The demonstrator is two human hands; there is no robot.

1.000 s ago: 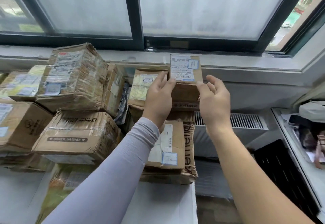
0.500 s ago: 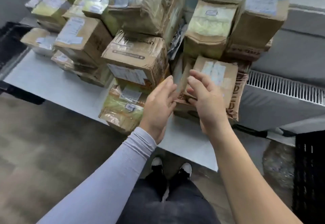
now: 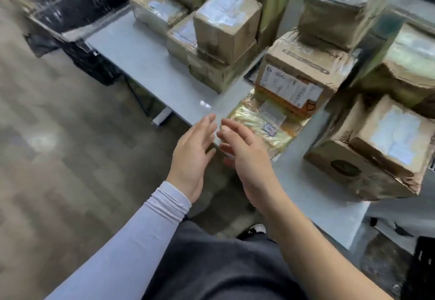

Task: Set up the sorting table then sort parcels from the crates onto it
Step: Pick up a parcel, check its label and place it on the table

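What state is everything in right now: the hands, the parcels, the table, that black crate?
Left hand: open, holding nothing.
Right hand: open, holding nothing.
Yellow parcel: flat at the table's edge, under a labelled box.
Other parcels: stacked, taped shut.
Table: standing, partly bare.
Black crate: beyond the table's end, contents unclear.

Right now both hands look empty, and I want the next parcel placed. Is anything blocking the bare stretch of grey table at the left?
Nothing visible: the grey table is bare there; brown cardboard parcels stand right of it.
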